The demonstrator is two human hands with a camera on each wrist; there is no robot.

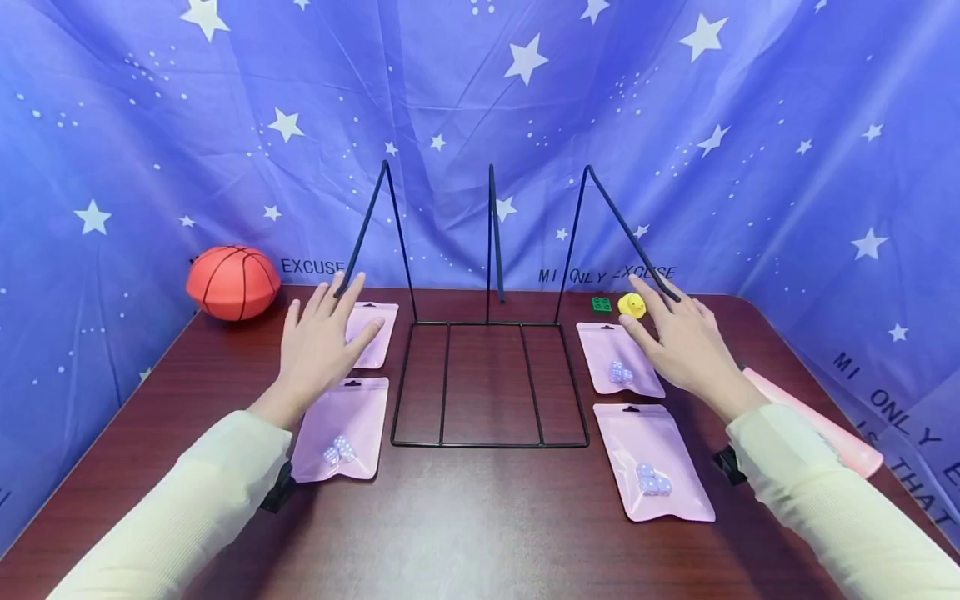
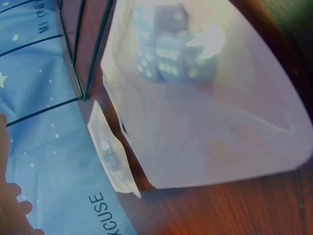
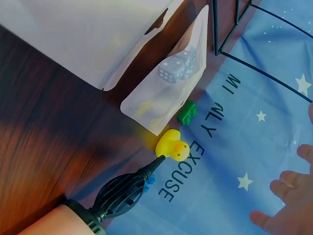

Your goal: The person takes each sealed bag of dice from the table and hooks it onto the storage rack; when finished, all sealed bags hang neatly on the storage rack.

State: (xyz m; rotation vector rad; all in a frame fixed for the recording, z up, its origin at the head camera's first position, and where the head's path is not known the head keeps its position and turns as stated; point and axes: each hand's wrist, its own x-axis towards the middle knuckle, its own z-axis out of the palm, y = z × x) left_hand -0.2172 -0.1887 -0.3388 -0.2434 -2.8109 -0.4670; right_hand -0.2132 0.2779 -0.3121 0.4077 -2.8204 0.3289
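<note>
A black wire rack [image 1: 491, 323] stands on the table with three prongs reaching forward. My left hand [image 1: 318, 346] is raised by its left prong, fingers spread and straight, holding nothing. Below that hand lie two pink zip bags, a nearer one [image 1: 341, 429] showing dotted dice [image 1: 341, 450] and a farther one [image 1: 378, 333] partly covered by the hand. At the right prong's tip my right hand [image 1: 686, 342] hovers with extended fingers. Beside it are a far pink bag [image 1: 618, 358] and a near pink bag [image 1: 652, 462], both with dice inside. Whether either hand touches a prong, I cannot tell.
An orange-red ball [image 1: 234, 283] sits at the back left. Behind the right hand are a green toy brick [image 1: 602, 304] and a yellow rubber duck [image 1: 632, 306]. A pink tapered object [image 1: 817, 425] with a black ribbed end [image 3: 120, 193] lies at the right edge.
</note>
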